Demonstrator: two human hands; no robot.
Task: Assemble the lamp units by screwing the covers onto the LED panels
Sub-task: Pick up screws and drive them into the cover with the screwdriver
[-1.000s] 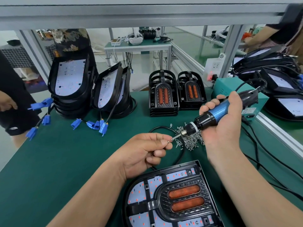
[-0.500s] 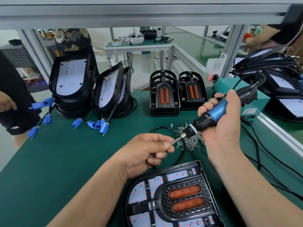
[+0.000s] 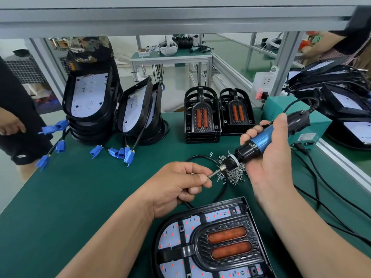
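Note:
A lamp unit (image 3: 210, 239) lies flat at the near edge of the green table: a white LED panel under a black cover with two orange lenses. My right hand (image 3: 271, 157) grips a blue and black electric screwdriver (image 3: 259, 141), its bit pointing down-left. My left hand (image 3: 180, 185) pinches a small screw at the bit's tip. A pile of loose screws (image 3: 232, 173) lies just behind the two hands.
Two stacks of black covers (image 3: 202, 117) stand at the back centre. Leaning stacks of LED panels (image 3: 90, 101) with blue connectors (image 3: 120, 152) are back left. A teal power box (image 3: 313, 125) and more units sit right. Black cables cross the right side. People stand at left and far right.
The screwdriver's bit stays at my left fingertips. Both hands have shifted only slightly; the view has moved a little.

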